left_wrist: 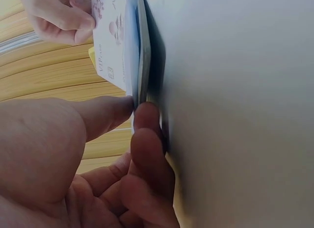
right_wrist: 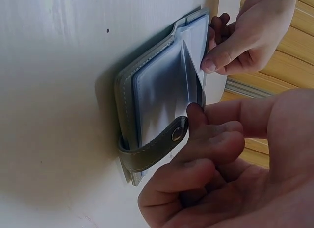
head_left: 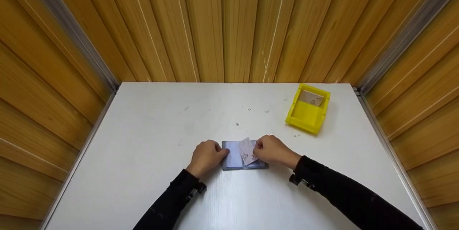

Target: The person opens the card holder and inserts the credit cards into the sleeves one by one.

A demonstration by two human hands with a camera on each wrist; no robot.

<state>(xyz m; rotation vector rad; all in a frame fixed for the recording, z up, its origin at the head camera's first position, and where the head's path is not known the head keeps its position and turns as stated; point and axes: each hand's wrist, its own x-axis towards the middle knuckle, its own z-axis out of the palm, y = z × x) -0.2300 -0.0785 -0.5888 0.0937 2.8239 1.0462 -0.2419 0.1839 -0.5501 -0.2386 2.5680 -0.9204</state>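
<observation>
An open card holder [head_left: 233,158] with clear sleeves and a grey cover lies on the white table. My left hand [head_left: 208,154] pinches its left edge, thumb on top and fingers beneath, as the left wrist view shows. Between thumb and fingers of my right hand [head_left: 272,150] is a white card [head_left: 246,150] with a floral print and "VIP" lettering [left_wrist: 110,41]. The card is tilted over the right half of the holder, its lower end near the middle fold. A strap with a metal snap [right_wrist: 177,134] sticks out at the holder's right side.
A yellow bin [head_left: 304,124] stands at the back right of the white table [head_left: 161,122], with printed cards [head_left: 311,98] leaning at its far end. Wood-patterned walls [head_left: 236,25] enclose the table at the back and sides.
</observation>
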